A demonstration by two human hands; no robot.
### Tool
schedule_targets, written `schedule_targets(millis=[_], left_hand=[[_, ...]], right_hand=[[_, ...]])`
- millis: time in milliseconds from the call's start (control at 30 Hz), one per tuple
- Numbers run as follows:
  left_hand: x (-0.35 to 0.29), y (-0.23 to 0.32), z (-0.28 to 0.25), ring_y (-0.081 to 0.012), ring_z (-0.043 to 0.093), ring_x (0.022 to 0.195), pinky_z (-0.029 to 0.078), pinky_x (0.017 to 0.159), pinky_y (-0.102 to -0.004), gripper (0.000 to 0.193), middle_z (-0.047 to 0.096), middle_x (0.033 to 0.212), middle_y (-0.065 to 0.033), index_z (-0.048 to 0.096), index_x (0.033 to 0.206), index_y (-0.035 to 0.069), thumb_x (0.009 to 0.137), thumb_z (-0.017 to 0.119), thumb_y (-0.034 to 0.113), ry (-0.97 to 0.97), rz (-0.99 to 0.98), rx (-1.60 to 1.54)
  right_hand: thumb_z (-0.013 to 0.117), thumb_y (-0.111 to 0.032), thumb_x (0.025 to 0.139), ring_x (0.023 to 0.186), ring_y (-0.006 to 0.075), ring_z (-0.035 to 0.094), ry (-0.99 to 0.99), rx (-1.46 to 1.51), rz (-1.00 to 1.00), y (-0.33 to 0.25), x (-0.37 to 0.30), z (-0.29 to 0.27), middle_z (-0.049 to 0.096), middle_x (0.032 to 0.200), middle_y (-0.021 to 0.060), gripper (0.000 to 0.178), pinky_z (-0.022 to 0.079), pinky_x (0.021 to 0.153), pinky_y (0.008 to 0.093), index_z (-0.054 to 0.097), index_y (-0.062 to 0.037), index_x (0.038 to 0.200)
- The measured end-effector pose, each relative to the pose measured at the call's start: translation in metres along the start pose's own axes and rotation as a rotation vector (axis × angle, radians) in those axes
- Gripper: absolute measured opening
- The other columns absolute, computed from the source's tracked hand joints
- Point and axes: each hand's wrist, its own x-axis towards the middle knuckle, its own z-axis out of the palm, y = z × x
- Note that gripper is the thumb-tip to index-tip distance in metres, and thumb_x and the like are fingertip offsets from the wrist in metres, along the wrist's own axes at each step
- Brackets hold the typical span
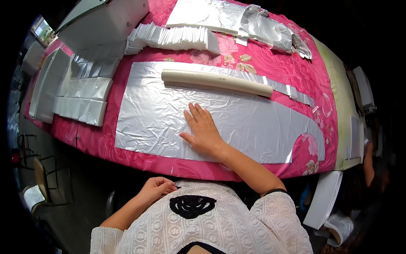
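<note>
My right hand (202,129) lies flat, fingers spread, on a thin silver plastic sheet (258,135). The sheet is wrinkled on its left part and has a curved cut-out at its right end. Across its far side rests a long cream-coloured pipe (216,82), beyond my fingertips and not touching them. My left hand (157,188) is held against my white patterned top at the table's near edge. Its fingers are curled in, and nothing shows in them. Narrow silver strips (292,92) extend to the right beyond the pipe.
A pink flowered cloth (203,168) covers the table. Folded silver packets stand in a long row (173,38) and lie in stacks (82,99) at left, beside white boxes (101,25). More silver sheets (207,17) lie at the back. Another person's arm (368,165) shows at far right.
</note>
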Motion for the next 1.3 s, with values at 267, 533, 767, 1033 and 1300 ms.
schedule_targets(millis=[267, 533, 767, 1033, 1300], left_hand=[[-0.004, -0.009, 0.01, -0.0178, 0.063, 0.077, 0.051, 0.066, -0.0255, 0.018, 0.065, 0.09, -0.0126, 0.061, 0.091, -0.005, 0.085, 0.053, 0.01, 0.191, 0.001, -0.633], [-0.011, 0.049, -0.004, -0.0123, 0.064, 0.061, 0.048, 0.055, -0.0239, 0.013, 0.066, 0.073, -0.0104, 0.066, 0.085, -0.001, 0.075, 0.067, 0.007, 0.427, 0.614, 0.47], [0.002, 0.08, -0.002, -0.025, 0.064, 0.084, 0.049, 0.074, -0.0316, 0.022, 0.066, 0.091, -0.0115, 0.065, 0.094, 0.004, 0.072, 0.068, 0.006, 0.482, 0.859, 0.645], [0.007, 0.08, 0.002, -0.0251, 0.064, 0.085, 0.05, 0.075, -0.0312, 0.023, 0.066, 0.092, -0.0113, 0.064, 0.096, 0.004, 0.073, 0.067, 0.005, 0.375, 0.845, 0.649], [0.015, 0.076, -0.008, -0.0212, 0.065, 0.083, 0.05, 0.074, -0.0284, 0.023, 0.066, 0.094, -0.0119, 0.064, 0.096, 0.002, 0.073, 0.065, 0.0, 0.368, 0.812, 0.6]], right_hand=[[0.047, -0.036, 0.089, 0.137, 0.0395, 0.002, -0.346, 0.41, -0.188, -0.11, -0.039, 0.052, 0.012, 0.146, 0.0233, 0.062, 0.006, 0.108, 0.0515, 0.027, -0.0007, 0.137], [0.062, -0.015, 0.077, 0.122, 0.0343, 0.036, -0.213, 0.178, -0.466, -0.042, -0.01, -0.01, 0.052, 0.116, 0.0139, 0.011, 0.03, 0.101, 0.0451, 0.063, -0.0041, 0.079], [0.06, -0.013, 0.086, 0.073, 0.0074, 0.055, 0.214, 0.912, 0.352, 0.1, 0.092, -0.108, 0.063, 0.084, 0.0016, 0.017, 0.044, 0.067, 0.0219, 0.063, 0.0017, 0.094], [0.067, -0.023, 0.075, 0.085, 0.0202, 0.062, 0.403, 0.19, 0.772, 0.218, 0.169, -0.099, 0.065, 0.093, 0.0096, 0.037, 0.047, 0.077, 0.0314, 0.06, -0.0053, 0.106], [0.069, -0.035, 0.072, 0.101, 0.0319, 0.055, 0.345, 0.005, 0.501, 0.186, 0.13, -0.107, 0.06, 0.105, 0.0155, 0.05, 0.044, 0.086, 0.0379, 0.059, -0.0049, 0.111]])
